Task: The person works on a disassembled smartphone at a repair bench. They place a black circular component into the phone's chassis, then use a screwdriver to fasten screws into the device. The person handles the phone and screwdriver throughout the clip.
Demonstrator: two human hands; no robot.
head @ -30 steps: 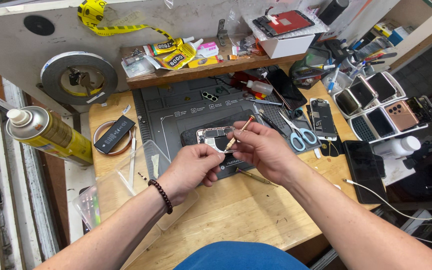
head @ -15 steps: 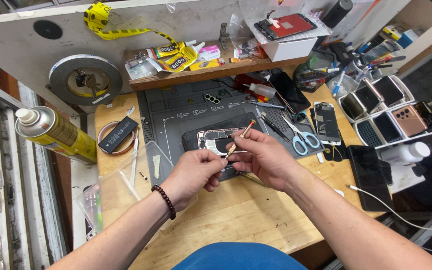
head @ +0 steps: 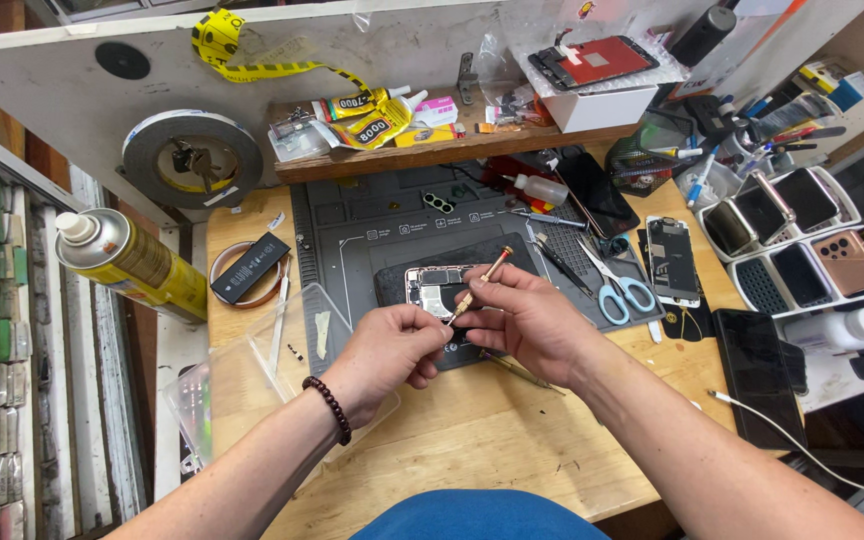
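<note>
Your right hand (head: pixel 532 325) grips a slim gold-coloured metal precision screwdriver with a red cap (head: pixel 479 281), fingers closed round its shaft, the tool slanting down towards your left hand (head: pixel 392 345). Your left fingers are pinched together at the screwdriver tip; whether they hold anything there cannot be told. Directly behind the tip lies the opened smartphone with its bare circuit boards showing (head: pixel 435 288), resting on the dark grey rubber repair mat (head: pixel 372 225) on the wooden worktop (head: pixel 472 440). Right of the mat lie blue-handled scissors (head: pixel 620 288). Left of it stands a yellow spray can (head: pixel 132 262).
</note>
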